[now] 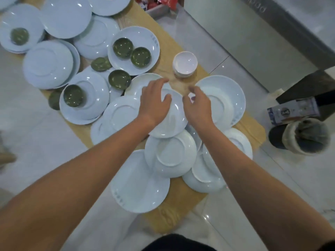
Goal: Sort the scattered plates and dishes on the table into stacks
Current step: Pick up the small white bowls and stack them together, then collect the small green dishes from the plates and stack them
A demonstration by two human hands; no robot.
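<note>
Many white plates lie scattered and overlapping on a narrow wooden table [168, 57], several of them upside down. My left hand [154, 101] is spread over an upturned small plate [168, 122] at the middle, fingers relaxed. My right hand [197, 105] hovers beside that plate's right rim, above a larger plate [230, 98], with its fingers loosely curled and blurred and nothing visibly held. A stack of small white bowls [184, 63] stands just beyond both hands. Small green dishes [122, 47] sit on plates to the left.
More white plates [67, 17] crowd the far left end. Other plates [139, 182] overlap at the near end. On the tiled floor to the right stand a round bin [308, 136] and a printed box [293, 109]. Red packets [163, 2] lie at the far end.
</note>
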